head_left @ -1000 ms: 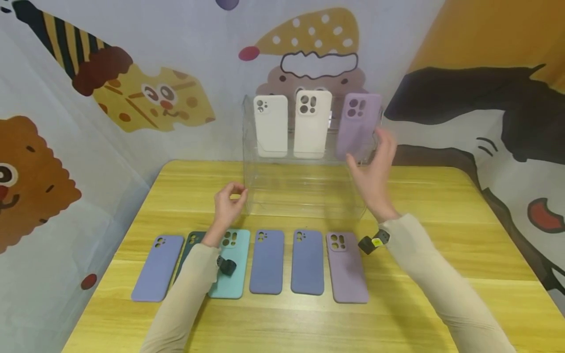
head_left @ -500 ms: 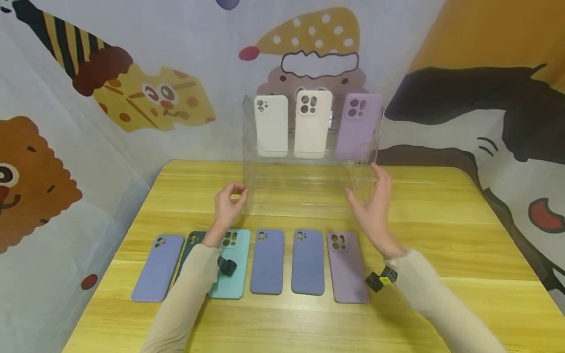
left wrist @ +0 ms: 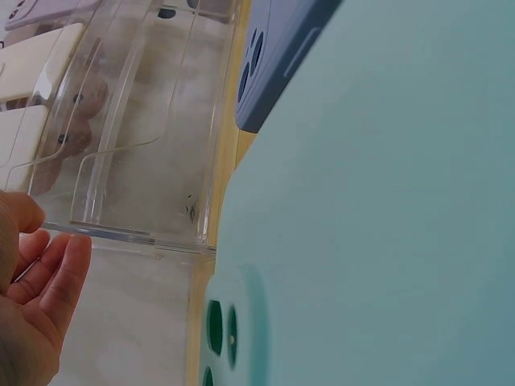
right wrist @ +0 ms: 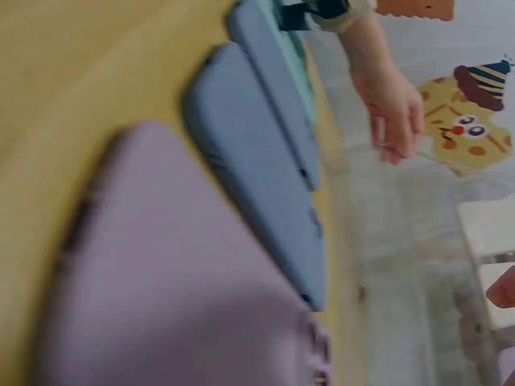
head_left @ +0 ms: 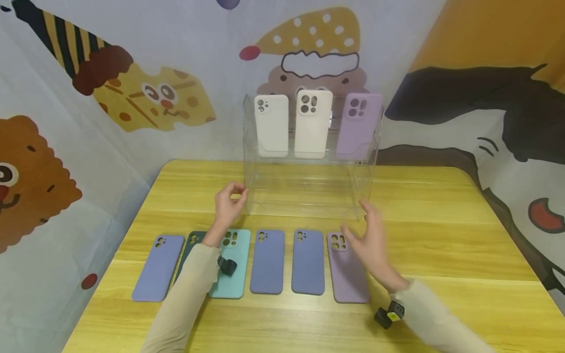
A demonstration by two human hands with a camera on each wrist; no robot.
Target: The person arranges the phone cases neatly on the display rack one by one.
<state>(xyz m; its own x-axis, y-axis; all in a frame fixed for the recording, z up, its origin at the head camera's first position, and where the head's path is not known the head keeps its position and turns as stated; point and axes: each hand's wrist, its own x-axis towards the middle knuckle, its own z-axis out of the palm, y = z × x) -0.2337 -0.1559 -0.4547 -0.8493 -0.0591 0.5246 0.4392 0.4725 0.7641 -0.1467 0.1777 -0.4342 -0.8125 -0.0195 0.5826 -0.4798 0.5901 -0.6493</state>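
Note:
My left hand [head_left: 227, 206] pinches the left side edge of a clear display stand [head_left: 304, 191]; the left wrist view has the thumb and fingers [left wrist: 68, 277] on either side of that edge. Above the mauve phone case [head_left: 348, 274] at the right end of the table row, my right hand [head_left: 371, 240] is spread with nothing in it. Whether it touches that case, I cannot tell. On the stand's upper tier lean a white phone case [head_left: 272, 130], a cream phone case [head_left: 312, 130] and a lilac phone case [head_left: 358, 130].
Along the wooden table [head_left: 423, 215] lie more phone cases: a periwinkle case [head_left: 159, 269], a dark green case [head_left: 192, 240] partly under my left arm, a turquoise case [head_left: 234, 282] and two blue cases [head_left: 267, 264]. A cartoon-printed cloth [head_left: 154, 39] hangs behind.
My right hand has come down from beside the lilac case on the stand toward the mauve case on the table. The left hand stays at the stand's edge.

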